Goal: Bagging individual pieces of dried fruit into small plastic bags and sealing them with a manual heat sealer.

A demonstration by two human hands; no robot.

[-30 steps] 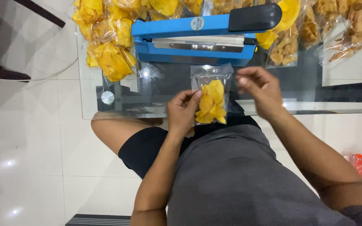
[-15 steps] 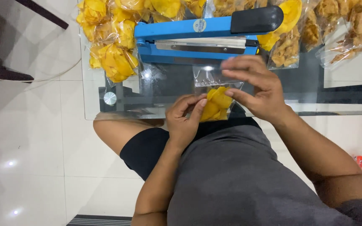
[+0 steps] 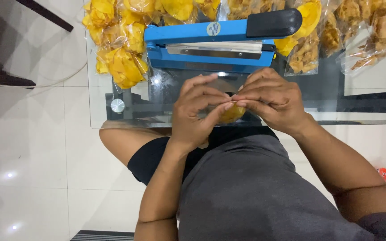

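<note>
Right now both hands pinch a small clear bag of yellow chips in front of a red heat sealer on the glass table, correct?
Not quite: the heat sealer is blue with a black handle, not red, as the head view shows. The rest holds: left hand and right hand pinch the small clear bag of yellow chips before it on the glass table.

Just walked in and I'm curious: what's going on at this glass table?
A seated person holds a small clear bag of yellow chips between both hands, the left hand and right hand pinching it together at its top. It is mostly hidden by the fingers. Just beyond stands a blue heat sealer on the glass table, with more filled chip bags piled around it.
</note>
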